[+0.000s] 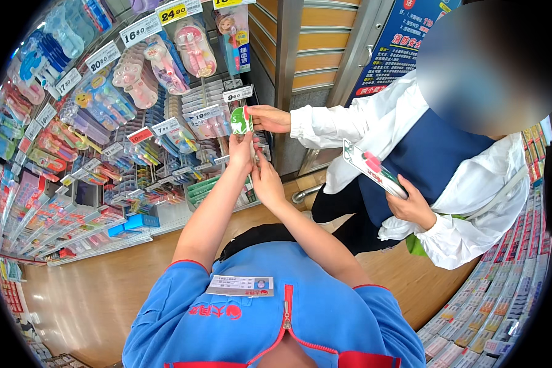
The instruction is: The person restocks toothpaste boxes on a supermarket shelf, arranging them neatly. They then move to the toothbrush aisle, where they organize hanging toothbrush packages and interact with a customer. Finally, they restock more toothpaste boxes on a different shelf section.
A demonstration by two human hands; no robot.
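Observation:
My left hand (242, 154) reaches out to a small green, white and red package (241, 120) near the shelf, its fingers at the lower edge. Just beside it, my right hand (267, 179) is raised, its fingertips partly hidden, so what it touches cannot be told. Another person's hand (272, 118) touches the package's right side. That person's other hand holds a blister-packed toothbrush item (372, 168) with pink and white parts. Hanging toothbrush packs (195, 48) are just behind the green package.
Toothbrush shelves with price tags (140, 31) fill the left side. The other person (434, 161), in a white jacket, stands close at the right. A slatted wall panel (324, 46) and a metal post stand ahead. More stocked shelves (492, 299) line the lower right.

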